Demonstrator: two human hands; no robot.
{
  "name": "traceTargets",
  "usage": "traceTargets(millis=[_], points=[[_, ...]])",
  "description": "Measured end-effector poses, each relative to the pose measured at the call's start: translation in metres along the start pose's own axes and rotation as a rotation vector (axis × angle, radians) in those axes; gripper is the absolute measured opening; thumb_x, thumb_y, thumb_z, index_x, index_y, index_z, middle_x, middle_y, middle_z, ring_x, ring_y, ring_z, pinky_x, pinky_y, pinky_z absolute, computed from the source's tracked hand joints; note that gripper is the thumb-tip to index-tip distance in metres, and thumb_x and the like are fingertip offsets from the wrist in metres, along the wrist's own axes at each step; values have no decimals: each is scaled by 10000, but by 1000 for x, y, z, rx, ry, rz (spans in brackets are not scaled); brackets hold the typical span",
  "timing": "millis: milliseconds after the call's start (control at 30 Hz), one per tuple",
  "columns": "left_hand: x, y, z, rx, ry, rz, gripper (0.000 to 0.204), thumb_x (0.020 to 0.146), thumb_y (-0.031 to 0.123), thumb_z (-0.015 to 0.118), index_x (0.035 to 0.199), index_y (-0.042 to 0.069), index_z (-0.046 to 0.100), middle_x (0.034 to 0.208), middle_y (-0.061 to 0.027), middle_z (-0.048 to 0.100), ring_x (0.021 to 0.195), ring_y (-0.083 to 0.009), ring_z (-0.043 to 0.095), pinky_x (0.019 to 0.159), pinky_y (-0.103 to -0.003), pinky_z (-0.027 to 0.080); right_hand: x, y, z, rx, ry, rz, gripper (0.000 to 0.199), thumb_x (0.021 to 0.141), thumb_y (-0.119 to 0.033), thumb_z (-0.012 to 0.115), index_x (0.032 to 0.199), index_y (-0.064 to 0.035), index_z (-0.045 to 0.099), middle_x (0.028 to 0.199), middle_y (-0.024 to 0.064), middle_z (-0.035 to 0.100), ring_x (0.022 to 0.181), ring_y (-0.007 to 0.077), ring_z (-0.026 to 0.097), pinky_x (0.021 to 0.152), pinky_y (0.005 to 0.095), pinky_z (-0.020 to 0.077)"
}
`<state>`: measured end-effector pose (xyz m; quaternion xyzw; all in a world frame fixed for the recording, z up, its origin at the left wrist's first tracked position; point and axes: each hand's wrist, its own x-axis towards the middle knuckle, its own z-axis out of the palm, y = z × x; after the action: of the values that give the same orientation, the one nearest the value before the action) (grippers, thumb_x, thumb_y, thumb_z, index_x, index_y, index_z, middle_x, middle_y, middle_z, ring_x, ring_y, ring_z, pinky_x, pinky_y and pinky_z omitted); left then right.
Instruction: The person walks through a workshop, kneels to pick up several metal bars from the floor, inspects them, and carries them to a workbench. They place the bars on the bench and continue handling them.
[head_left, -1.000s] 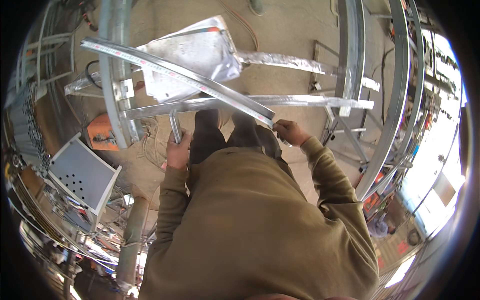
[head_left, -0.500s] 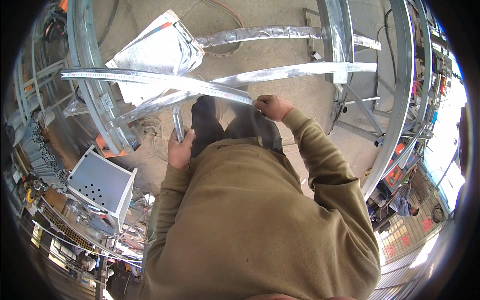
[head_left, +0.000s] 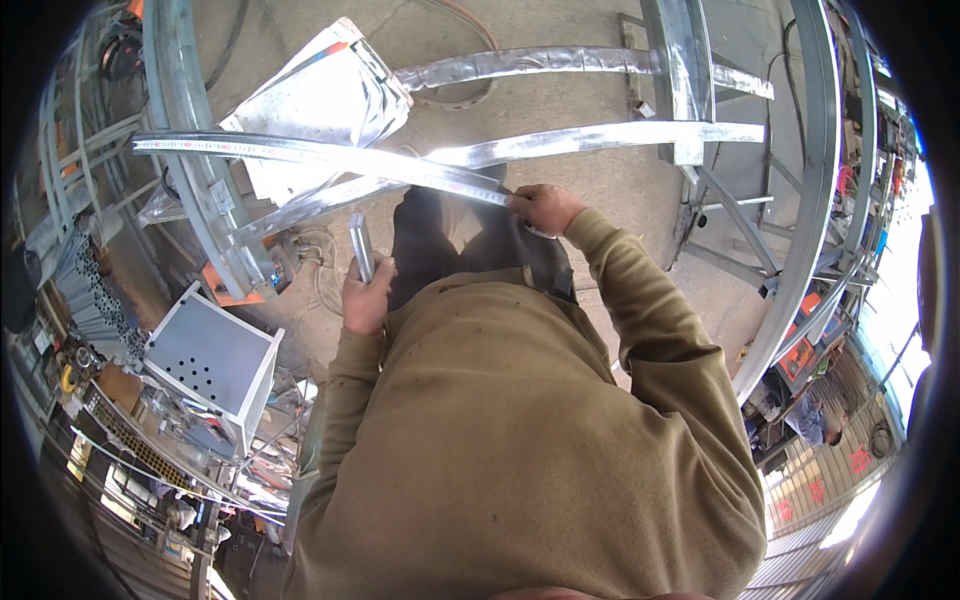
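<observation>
My right hand [head_left: 545, 210] is closed at the right end of a silvery strip with graduation marks, a tape measure [head_left: 470, 187]. The tape runs left along a long, shiny metal bar [head_left: 290, 146], which crosses over the frame. Whether the fingers also grip the bar is hidden. Lower and to the left, my left hand [head_left: 368, 297] is wrapped round a short metal piece [head_left: 361, 245], held upright and apart from the bar. Its lower end is inside the fist.
Under the bar passes a metal crosspiece [head_left: 600, 140], with another [head_left: 530, 66] farther off. White sheets [head_left: 310, 95] lie at the far left. Steel uprights stand left [head_left: 180, 120] and right [head_left: 815, 180]. A grey box [head_left: 212, 345] is near left. Another person [head_left: 812, 418] is at far right.
The short metal piece in my left hand has turned slightly. My right hand keeps its place at the tape's end. The whole view has shifted a little.
</observation>
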<state>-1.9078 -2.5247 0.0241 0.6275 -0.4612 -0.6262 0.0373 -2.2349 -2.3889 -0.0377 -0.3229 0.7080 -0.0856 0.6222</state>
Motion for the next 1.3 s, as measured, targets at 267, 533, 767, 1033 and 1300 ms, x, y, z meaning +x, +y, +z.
traceTargets(millis=[267,533,767,1033,1300], points=[[1,8,-1,-1,-6,-16,138,958,166,712,1018,73,629,797,18,629,636,-49,510,574,-225,423,5,10,8,-9,50,17,453,1014,-458,536,1098,-63,742,969,154,748,916,311,708,868,426,537],[9,54,-35,-423,-119,-60,435,1062,390,577,1297,25,549,1044,-119,679,742,-147,586,684,-313,522,-6,-5,8,345,28,-131,383,992,-394,648,1126,-44,729,889,71,704,801,153,648,762,335,530],[16,84,-50,-908,-308,6,547,1080,522,432,1316,51,581,1135,-131,678,903,-257,662,807,-449,561,-38,-89,9,492,17,-211,367,991,-328,678,1201,-27,682,877,34,670,814,135,623,755,328,526],[20,102,-48,-1179,-399,97,555,1078,508,449,1397,65,544,1283,-109,638,1201,-305,621,1006,-569,522,-60,-127,23,454,-8,-378,344,1071,-360,574,1027,-33,669,743,-4,545,629,67,508,499,263,413],[38,112,-73,-1286,-215,303,591,1053,533,509,1470,115,477,1272,-57,593,1255,-288,558,1039,-544,488,-100,-122,12,484,-129,-163,373,1103,-332,505,948,-31,660,732,-11,541,682,55,510,618,247,427]])
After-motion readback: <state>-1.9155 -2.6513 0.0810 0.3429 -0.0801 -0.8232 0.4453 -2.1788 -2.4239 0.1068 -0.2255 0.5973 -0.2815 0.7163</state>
